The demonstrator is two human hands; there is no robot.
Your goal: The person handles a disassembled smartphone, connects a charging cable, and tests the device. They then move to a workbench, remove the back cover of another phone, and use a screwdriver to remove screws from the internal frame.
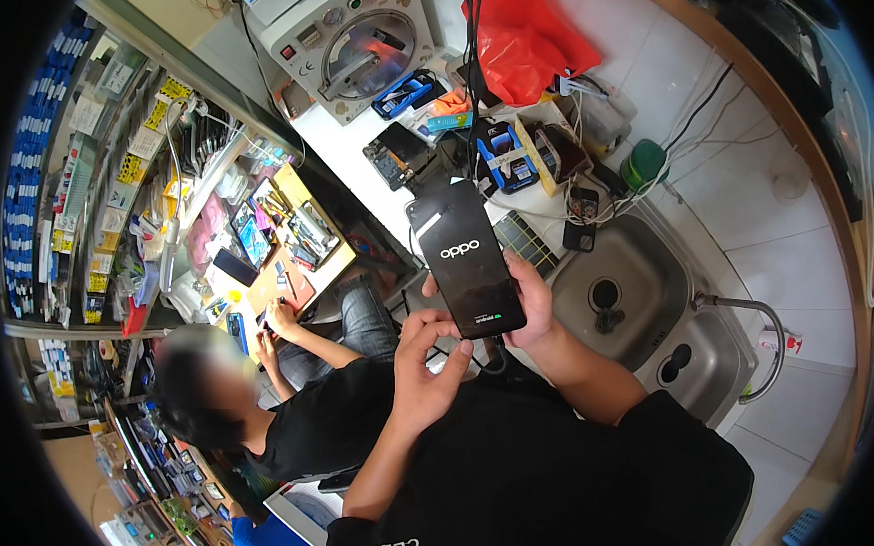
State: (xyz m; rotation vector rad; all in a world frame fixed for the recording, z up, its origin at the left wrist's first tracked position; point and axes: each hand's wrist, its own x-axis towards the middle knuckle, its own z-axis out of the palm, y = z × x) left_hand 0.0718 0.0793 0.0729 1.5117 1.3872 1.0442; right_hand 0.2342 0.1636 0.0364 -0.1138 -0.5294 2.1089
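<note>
A black smartphone (471, 274) is held up in front of me, its screen lit with a white startup logo on a dark background. My right hand (534, 300) grips it from the right side, with the thumb along the edge and fingertips showing at the left edge. At the lower left corner, the bent fingers and thumb of my left hand (428, 374) close on the phone's bottom end. Part of a dark cable (495, 360) shows just below the phone; its end is hidden. Past the phone's top lies an opened phone (400, 156) with its inner parts exposed.
A round-doored machine (367, 64), a red plastic bag (527, 45) and blue boxed items (505, 158) crowd the counter. To the right is a steel double sink (637, 323) with a faucet (771, 347). At left, a seated person (326, 414) works at a bench (333, 260).
</note>
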